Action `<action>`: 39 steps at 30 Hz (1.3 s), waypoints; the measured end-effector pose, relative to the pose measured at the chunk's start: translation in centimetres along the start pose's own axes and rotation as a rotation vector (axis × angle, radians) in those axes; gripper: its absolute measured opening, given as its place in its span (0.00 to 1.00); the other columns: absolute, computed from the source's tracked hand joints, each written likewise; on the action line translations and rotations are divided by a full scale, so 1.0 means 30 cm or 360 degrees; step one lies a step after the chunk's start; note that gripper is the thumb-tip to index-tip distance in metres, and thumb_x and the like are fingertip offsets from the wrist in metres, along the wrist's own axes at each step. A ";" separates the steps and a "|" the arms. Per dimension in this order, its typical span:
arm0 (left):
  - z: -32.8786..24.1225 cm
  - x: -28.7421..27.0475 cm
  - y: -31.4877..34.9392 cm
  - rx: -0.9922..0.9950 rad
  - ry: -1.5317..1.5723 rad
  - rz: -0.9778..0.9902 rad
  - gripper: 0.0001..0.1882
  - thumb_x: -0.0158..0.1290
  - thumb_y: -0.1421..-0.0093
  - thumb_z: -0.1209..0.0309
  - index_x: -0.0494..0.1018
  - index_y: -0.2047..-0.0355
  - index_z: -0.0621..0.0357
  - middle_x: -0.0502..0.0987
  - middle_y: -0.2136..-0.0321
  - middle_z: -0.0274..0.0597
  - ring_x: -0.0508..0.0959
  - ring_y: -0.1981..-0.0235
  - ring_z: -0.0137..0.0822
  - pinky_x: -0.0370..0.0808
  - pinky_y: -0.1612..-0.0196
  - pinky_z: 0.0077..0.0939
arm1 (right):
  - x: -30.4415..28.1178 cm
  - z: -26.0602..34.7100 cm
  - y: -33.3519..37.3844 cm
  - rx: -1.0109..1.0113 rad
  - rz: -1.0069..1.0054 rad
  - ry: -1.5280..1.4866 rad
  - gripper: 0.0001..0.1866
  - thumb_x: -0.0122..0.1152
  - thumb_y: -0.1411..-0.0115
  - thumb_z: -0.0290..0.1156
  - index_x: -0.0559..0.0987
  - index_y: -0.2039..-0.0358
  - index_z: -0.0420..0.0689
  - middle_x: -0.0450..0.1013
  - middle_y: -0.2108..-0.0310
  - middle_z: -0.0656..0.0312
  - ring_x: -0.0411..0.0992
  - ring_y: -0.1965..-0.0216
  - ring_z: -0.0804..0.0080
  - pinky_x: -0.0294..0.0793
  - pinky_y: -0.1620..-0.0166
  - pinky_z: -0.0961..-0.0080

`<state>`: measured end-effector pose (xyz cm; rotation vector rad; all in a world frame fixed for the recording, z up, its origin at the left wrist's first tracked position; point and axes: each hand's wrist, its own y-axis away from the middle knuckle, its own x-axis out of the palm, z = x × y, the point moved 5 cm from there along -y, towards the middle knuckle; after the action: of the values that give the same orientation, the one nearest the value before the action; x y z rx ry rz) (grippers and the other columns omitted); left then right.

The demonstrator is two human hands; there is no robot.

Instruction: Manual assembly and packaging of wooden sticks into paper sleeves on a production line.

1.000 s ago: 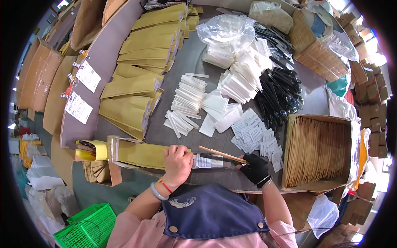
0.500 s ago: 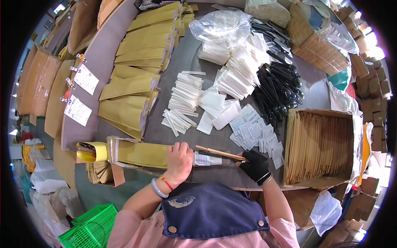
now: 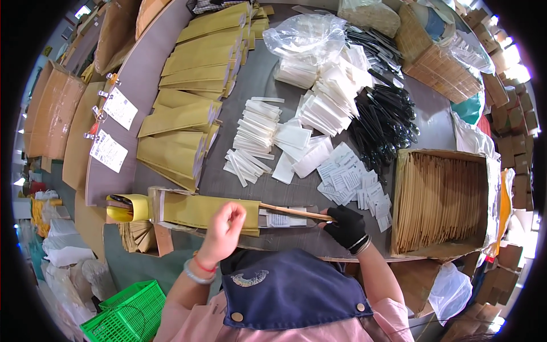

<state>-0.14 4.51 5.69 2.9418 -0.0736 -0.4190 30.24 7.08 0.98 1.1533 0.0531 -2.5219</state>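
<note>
My right hand (image 3: 344,226), in a black fingerless glove, is closed on a slim tan chopstick-like stick (image 3: 296,212). The stick's far tip meets the right end of a long yellow-brown paper sleeve (image 3: 191,211). Below the stick lies a clear packet with a printed slip (image 3: 286,219), partly inside the sleeve's end as far as I can tell. My bare left hand (image 3: 225,228) is raised over the sleeve's near edge, its fingers curled and nothing visible in them. The sleeve rests in a narrow carton tray (image 3: 156,206) at the table's front edge.
Stacks of yellow paper sleeves (image 3: 171,122) fill the left side. White paper packets (image 3: 253,131), black slender utensils (image 3: 384,122) and printed slips (image 3: 345,174) cover the middle. A carton of tan sticks (image 3: 439,199) stands at right. A green crate (image 3: 125,313) is low at left.
My left hand has lifted off the sleeve and moved left and nearer me, fingers curling. The sleeve's right end now reaches farther right over the packet. My right hand shifted slightly left with the stick.
</note>
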 end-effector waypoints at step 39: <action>0.000 0.191 -0.061 0.0775 -0.1213 0.0332 0.39 0.69 0.63 0.68 0.70 0.47 0.60 0.68 0.50 0.43 0.67 0.49 0.49 0.64 0.44 0.44 | 0.107 0.050 -0.030 -0.0065 0.0025 -0.0150 0.10 0.67 0.50 0.25 0.80 0.65 0.44 0.76 0.64 0.54 0.75 0.66 0.57 0.76 0.63 0.66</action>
<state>5.41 5.91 3.81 2.9535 -0.6452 -1.6513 26.93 6.66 -0.51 1.0141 0.0707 -2.5457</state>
